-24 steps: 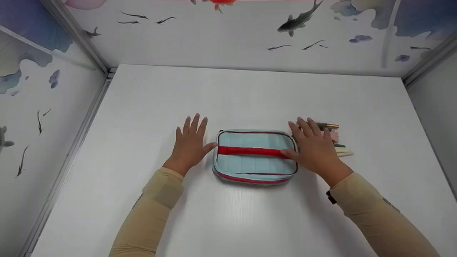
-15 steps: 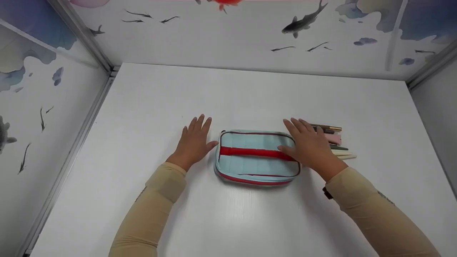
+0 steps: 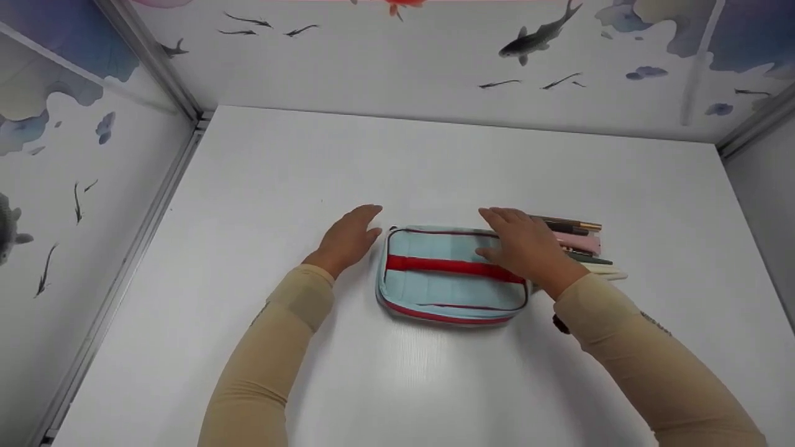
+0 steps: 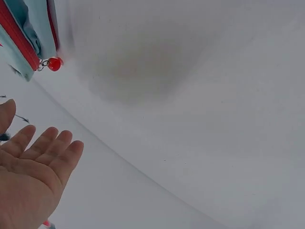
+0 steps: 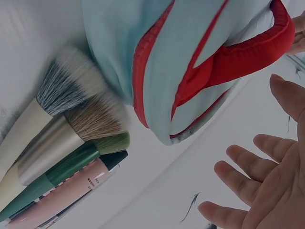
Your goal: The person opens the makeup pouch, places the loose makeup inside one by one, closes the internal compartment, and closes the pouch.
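Observation:
A light blue cosmetic bag [image 3: 447, 292] with red trim lies on the white table, its red strap handle [image 3: 435, 265] running across the top. My left hand [image 3: 349, 241] hovers just off the bag's left end with fingers extended. In the left wrist view its palm is apart from the bag, near a zipper with a red bead [image 4: 54, 64]. Over the bag's right end is my right hand [image 3: 528, 248], fingers loosely straight and partly covering that end. The right wrist view shows a gap between this hand and the handle. Both hands hold nothing.
Right of the bag lie several makeup brushes [image 5: 62, 90], side by side with a pink tube [image 5: 66, 198]; the right hand partly hides them in the head view. White panels with painted fish [image 3: 540, 40] wall the table at the back and left.
Both hands have drawn inward, the right one leftward over the bag's end. My left hand has turned, its fingers now pointing more to the right. The bag stays in place on the table.

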A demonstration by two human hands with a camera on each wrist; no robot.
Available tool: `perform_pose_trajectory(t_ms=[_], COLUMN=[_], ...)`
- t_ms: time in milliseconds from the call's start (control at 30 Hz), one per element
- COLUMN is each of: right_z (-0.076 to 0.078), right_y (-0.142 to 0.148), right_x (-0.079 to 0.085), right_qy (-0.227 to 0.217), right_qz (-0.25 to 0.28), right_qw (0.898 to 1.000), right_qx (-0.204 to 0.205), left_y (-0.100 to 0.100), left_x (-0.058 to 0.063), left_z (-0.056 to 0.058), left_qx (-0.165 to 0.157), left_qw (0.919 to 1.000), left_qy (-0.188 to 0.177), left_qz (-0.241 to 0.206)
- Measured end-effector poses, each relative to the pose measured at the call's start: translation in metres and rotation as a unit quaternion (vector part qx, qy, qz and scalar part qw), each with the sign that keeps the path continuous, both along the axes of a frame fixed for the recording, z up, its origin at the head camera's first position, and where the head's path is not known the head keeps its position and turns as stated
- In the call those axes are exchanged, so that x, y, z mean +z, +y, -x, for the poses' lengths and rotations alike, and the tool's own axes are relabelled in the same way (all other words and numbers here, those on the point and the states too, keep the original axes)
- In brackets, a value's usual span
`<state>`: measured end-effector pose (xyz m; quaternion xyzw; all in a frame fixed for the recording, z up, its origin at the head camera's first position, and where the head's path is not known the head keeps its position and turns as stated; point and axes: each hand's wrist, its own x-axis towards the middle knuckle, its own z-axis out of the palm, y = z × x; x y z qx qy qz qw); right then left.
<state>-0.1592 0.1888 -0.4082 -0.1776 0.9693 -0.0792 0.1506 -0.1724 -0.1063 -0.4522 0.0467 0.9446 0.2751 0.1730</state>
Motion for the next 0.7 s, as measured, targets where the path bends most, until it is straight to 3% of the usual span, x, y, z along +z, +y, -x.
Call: perform_pose_trajectory(t_ms=[100,300,533,700], right_z=[0.003,0.009,0.016,0.022], right_y=[-0.004,-0.01,-0.016,-0.021], right_x=[0.0,-0.001,-0.006,-0.008], right_qy=[0.001,-0.011,-0.031,-0.047], right_qz=[0.0,-0.006,0.004,0.005], right_qw=[1.0,1.0,1.0,0.999], right_qx=[0.008,0.012,-0.005,0.0], left_y=[0.001,0.002,0.01,0.014], left_x=[-0.001,-0.001,-0.002,-0.004], left_z=[0.005,0.013,0.019,0.023], left_qx=[0.008,-0.004,-0.003,-0.023], left_qw=[0.9998,0.9995,0.9987,0.9985], left_qy=[0.004,0.007,-0.027,-0.026], left_qz=[-0.02,-0.03,-0.043,-0.041])
